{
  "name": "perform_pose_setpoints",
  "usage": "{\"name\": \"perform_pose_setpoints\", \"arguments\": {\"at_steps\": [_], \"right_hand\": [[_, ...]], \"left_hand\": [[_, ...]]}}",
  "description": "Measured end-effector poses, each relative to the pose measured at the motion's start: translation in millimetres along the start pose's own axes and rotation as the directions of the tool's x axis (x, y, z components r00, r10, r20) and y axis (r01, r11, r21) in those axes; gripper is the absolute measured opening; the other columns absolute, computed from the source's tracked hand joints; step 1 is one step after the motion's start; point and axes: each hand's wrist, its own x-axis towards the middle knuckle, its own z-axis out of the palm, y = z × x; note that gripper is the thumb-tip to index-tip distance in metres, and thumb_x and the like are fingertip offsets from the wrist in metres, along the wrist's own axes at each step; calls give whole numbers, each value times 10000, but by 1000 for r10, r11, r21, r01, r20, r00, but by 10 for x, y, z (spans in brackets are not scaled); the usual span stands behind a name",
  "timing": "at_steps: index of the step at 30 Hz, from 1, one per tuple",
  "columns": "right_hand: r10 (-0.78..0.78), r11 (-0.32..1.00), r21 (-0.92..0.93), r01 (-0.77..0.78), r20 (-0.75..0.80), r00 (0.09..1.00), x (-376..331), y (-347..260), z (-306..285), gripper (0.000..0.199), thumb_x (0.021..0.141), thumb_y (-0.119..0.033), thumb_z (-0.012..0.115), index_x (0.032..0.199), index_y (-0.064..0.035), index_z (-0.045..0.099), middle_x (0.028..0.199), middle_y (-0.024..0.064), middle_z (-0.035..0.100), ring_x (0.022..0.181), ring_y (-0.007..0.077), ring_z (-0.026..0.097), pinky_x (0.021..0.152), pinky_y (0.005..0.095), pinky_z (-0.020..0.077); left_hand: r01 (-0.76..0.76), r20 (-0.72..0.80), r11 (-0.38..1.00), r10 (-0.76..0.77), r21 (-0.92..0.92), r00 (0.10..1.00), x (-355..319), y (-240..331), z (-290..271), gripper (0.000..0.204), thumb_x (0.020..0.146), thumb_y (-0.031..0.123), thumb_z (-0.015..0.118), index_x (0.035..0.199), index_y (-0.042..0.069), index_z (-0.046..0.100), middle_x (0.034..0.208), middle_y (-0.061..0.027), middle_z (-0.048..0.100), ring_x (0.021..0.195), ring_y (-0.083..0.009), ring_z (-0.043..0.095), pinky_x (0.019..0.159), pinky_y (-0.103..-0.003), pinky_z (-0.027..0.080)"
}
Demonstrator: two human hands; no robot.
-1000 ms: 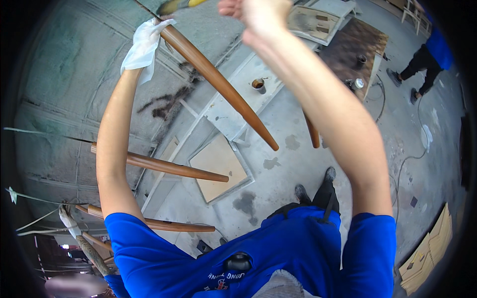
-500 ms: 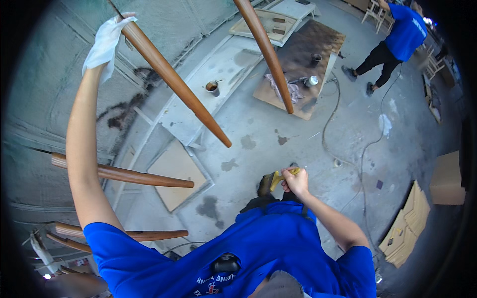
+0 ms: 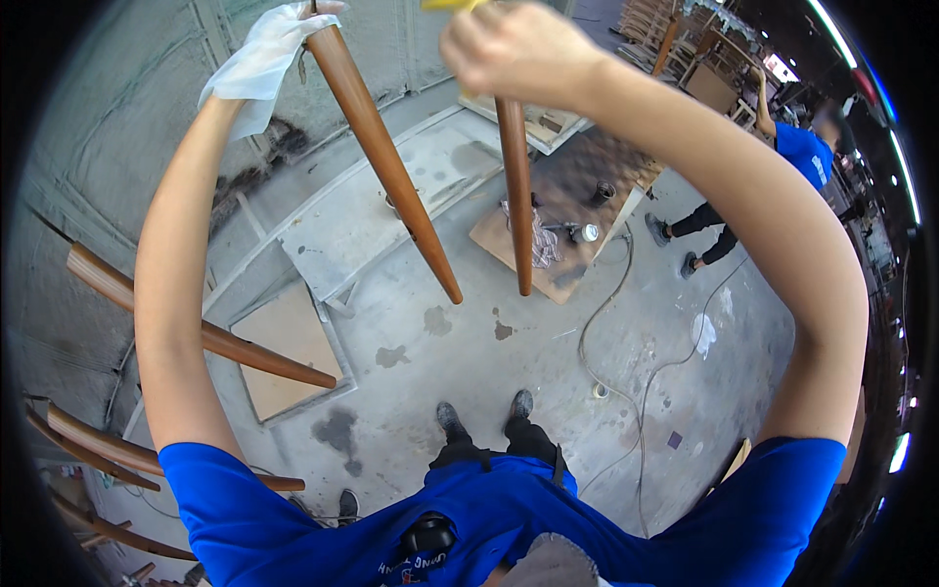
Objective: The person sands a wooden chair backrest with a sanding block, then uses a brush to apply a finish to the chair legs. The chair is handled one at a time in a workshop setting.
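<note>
My left hand (image 3: 269, 54), in a thin white glove, is closed at the top end of a hanging brown wooden leg (image 3: 386, 166), where a thin wire or rod comes out. This tapered leg hangs tilted, narrow end down. My bare right hand (image 3: 518, 54) is raised at the top of the picture, fingers closed around a paintbrush whose yellow handle (image 3: 452, 4) shows; its bristles are out of view. Below that hand hangs a second wooden leg (image 3: 515, 196), its upper end hidden. Another leg (image 3: 264, 357) hangs behind my left forearm.
More wooden pieces (image 3: 108, 440) hang at lower left. A brown board (image 3: 499, 235) carries a rag (image 3: 541, 245), a dark cup (image 3: 602, 193) and a white-topped container (image 3: 586, 233). A hose (image 3: 584, 338) crosses the floor. Another person (image 3: 804, 157) in blue stands at right.
My right hand has risen from near my waist to the top of the picture with the paintbrush. My view has tilted up, and my left hand stays at the leg's top.
</note>
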Motion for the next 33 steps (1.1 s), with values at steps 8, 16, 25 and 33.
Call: {"name": "perform_pose_setpoints", "arguments": {"at_steps": [8, 16, 25, 33], "right_hand": [[-194, 877, 477, -54, 456, 869, -1407, -3223, -845, 208, 735, -182, 754, 838, -10, 810, 805, 193, 690, 647, 357, 606, 421, 484, 444], [-646, 162, 762, -628, 563, 516, -2038, -4562, -946, 169, 936, -208, 792, 1015, -70, 848, 1059, 168, 820, 1011, 358, 796, 875, 459, 644], [-122, -724, 334, -603, 799, 588, -2349, -3202, -1264, 292, 859, -169, 930, 1115, -51, 855, 875, 162, 804, 712, 225, 744, 709, 311, 574], [-411, -286, 738, -611, 482, 774, -2000, -2424, -1463, 317, 883, -368, 895, 1075, -117, 877, 855, 153, 807, 729, 291, 777, 726, 373, 605]], "left_hand": [[114, -84, 985, -125, -127, 989, -148, 372, -13, 327, 991, 288, 749, 1273, 132, 805, 1152, -57, 798, 995, -177, 678, 913, -347, 529], [35, -77, 976, -19, 213, 997, -404, 789, -16, 386, 1076, 300, 579, 1374, 121, 747, 1368, -158, 745, 1285, -280, 679, 1117, -367, 518], [401, -323, 837, -288, 372, 901, -1358, 1594, -212, 480, 1061, 490, 643, 1277, 91, 799, 1090, -124, 801, 962, -216, 727, 871, -364, 585], [782, -803, 614, -411, 105, 431, -2606, 2355, -1908, 389, 945, 413, 761, 1096, 60, 817, 923, -114, 758, 884, -272, 695, 868, -363, 560]]}}
